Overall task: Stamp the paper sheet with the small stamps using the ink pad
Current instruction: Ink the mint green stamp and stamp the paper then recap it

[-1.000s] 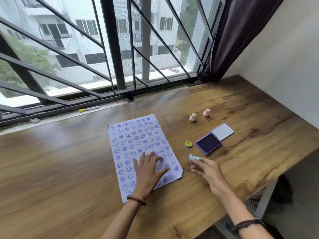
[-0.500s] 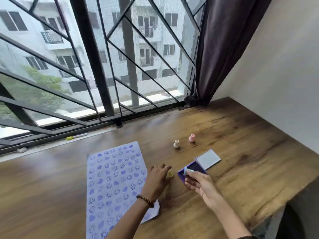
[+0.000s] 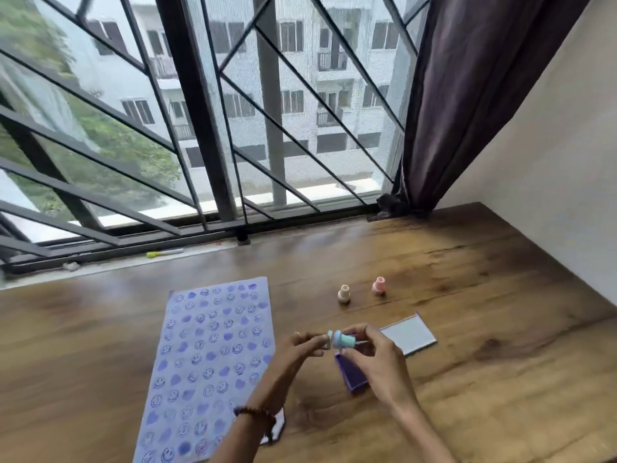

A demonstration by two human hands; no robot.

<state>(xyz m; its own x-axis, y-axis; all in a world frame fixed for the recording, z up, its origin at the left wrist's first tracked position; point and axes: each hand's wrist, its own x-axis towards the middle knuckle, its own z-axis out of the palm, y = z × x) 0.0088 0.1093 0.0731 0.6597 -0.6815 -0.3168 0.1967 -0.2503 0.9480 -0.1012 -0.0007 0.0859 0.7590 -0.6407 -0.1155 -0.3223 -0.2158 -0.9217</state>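
Both hands are up in the lower middle of the frame, just above the ink pad [image 3: 350, 374]. The right hand [image 3: 377, 359] has its fingers [image 3: 355, 330] pinched around a small teal stamp [image 3: 344, 340], held sideways w/ the wider end pointing left. The left hand [image 3: 293, 354] has its fingertips closed on a small pale cap-like bit [image 3: 326, 340] right against that end. Looks like a cap going on or off, but it's blurry so can't say which.

The paper sheet [image 3: 213, 355] lies flat on the table [image 3: 484, 362] in the lower left-centre, covered pretty much all over w/ purple smileys and blobs, so imo the stamping is mostly done. The pad sits open, its lid [image 3: 412, 332] flipped out to the right. Two more stamps, a cream one [image 3: 344, 293] and a pink one [image 3: 379, 285], stand upright further back, well apart from the hands.

What could go wrong:
- the stamp face is prob wet, so the left fingertips so close to it could pick up ink and smear the sheet
- nobody's holding the paper down rn, so a wrist brushing it could shift it
- fumbling the tiny cap could drop it onto the open pad or the sheet
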